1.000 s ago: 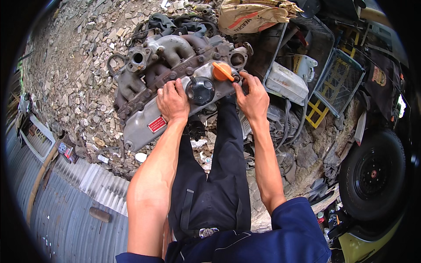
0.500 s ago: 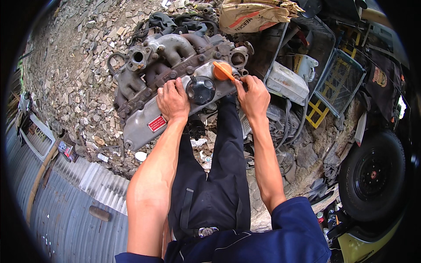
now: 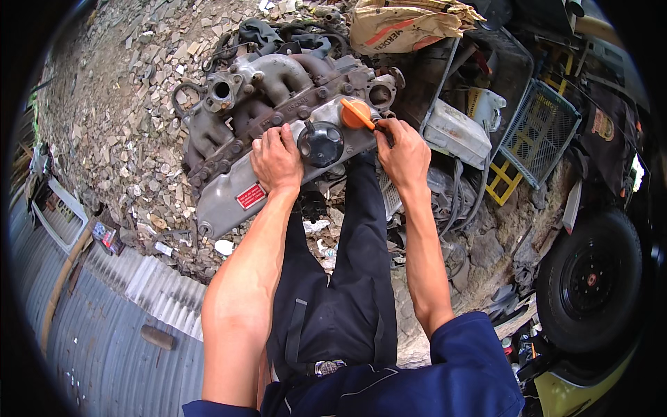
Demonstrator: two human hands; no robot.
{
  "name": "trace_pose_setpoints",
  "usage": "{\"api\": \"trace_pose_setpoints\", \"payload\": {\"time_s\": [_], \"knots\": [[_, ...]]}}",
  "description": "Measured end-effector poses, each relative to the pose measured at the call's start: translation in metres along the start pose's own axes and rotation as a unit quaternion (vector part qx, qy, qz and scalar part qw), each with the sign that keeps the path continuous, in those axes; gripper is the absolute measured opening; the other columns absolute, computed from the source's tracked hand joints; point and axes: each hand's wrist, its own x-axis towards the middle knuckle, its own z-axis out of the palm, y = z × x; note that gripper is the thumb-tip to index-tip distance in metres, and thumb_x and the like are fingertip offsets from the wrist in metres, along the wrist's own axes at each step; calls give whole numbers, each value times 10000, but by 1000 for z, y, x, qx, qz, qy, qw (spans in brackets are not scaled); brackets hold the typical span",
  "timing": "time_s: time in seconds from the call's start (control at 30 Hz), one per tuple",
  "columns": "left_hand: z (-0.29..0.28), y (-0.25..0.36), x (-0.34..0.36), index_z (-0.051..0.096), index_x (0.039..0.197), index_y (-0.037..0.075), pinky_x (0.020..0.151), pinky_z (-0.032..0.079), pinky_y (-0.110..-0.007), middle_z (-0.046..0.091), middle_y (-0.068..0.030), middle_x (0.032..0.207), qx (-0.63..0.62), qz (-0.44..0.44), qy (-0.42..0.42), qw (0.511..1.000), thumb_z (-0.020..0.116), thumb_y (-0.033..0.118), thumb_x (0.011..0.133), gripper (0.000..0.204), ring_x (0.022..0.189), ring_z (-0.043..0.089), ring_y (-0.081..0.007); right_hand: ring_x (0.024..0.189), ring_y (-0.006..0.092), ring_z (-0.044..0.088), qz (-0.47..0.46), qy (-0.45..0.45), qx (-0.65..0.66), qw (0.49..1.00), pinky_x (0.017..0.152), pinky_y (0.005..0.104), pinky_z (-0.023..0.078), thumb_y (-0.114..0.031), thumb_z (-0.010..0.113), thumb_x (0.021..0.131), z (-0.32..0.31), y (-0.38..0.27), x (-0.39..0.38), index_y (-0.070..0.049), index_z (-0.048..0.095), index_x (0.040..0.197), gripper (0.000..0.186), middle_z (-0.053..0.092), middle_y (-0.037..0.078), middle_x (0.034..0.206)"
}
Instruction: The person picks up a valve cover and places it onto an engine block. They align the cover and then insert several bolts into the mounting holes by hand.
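Observation:
A dirty engine head with cast manifolds (image 3: pixel 278 83) carries a long grey metal valve cover (image 3: pixel 226 201) with a red label. My left hand (image 3: pixel 276 160) has its fingers curled onto the cover, just left of a round black part (image 3: pixel 321 144). Right of that part sits an orange filler cap (image 3: pixel 356 113) with a long tab. My right hand (image 3: pixel 403 158) has thumb and forefinger closed beside the tab's tip, at a small fitting at the cover's end; what exactly they pinch is hidden. My legs in dark trousers are beneath the cover.
Rubble (image 3: pixel 139 83) covers the ground at left, beside corrugated metal sheets (image 3: pixel 111 313). A torn paper sack (image 3: pixel 403 24) lies at the top. At right are a grey plastic container (image 3: pixel 455 132), a mesh crate (image 3: pixel 538 128), hoses and a black wheel (image 3: pixel 590 285).
My right thumb and forefinger have closed in over the dark fitting beside the orange tab, covering it. My left hand stays on the cover; the whole view has shifted very slightly.

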Motion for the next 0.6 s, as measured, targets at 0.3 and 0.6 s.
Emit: {"api": "trace_pose_setpoints", "payload": {"time_s": [0.3, 0.6], "knots": [[4, -3, 0, 617, 843, 80, 745, 454, -448, 646, -70, 841, 3, 6, 15, 1000, 507, 343, 958, 308, 836, 580, -303, 748, 309, 651, 30, 2, 5, 1000, 653, 399, 512, -179, 724, 779, -4, -8, 2, -38, 664, 874, 180, 662, 131, 767], [1, -1, 0, 612, 849, 75, 773, 444, -445, 648, -93, 847, -2, 4, 6, 1000, 483, 353, 979, 333, 843, 567, -313, 740, 310, 652, 38, -8, -44, 998, 657, 402, 510, -202, 726, 780, 3, -1, -2, -31, 671, 839, 189, 676, 140, 777]]}}
